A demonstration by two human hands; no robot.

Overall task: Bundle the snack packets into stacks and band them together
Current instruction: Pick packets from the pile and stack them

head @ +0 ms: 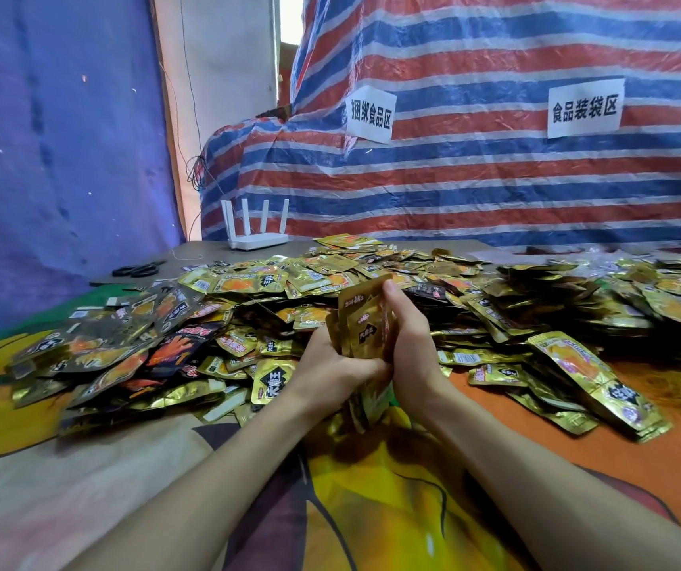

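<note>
Our left hand [328, 366] and right hand [413, 344] clamp a stack of packets [365, 327] between them at frame centre. It is gold foil with black labels, standing upright. Our palms hide its sides, so we cannot count it. Loose packets [227, 323] heap just behind.

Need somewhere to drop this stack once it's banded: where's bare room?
Bare cloth lies near left, between the packet heap and the left forearm. A small grey tabletop strip sits between scissors and router. Mid-table is crowded across its whole width.
</note>
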